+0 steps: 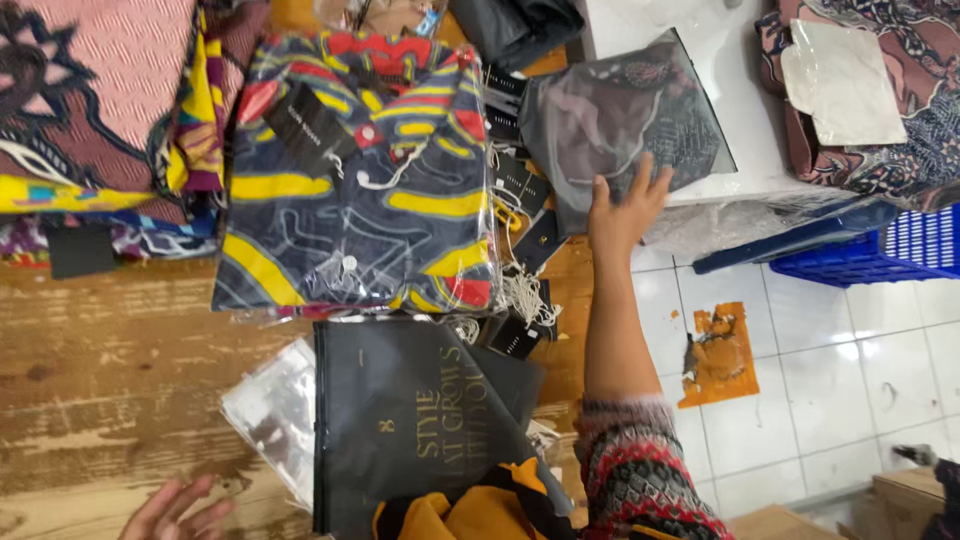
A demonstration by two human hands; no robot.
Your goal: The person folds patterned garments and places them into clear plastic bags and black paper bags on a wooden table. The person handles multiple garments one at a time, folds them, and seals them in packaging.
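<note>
The right hand (622, 205) reaches far across the scene, fingers spread open, its fingertips resting on a grey translucent bag (625, 120) with a dark patterned garment inside, which lies at the edge of a white surface (720, 60). Just left of it, a folded navy shirt (360, 175) with yellow and red stripes sits in clear wrapping on the wooden bench (110, 360), black hang tags (520, 190) scattered between the two. Nearer lies a black zip pouch (410, 420) with gold lettering. The left hand (180, 510), open and empty, hovers at the near left edge over the bench.
</note>
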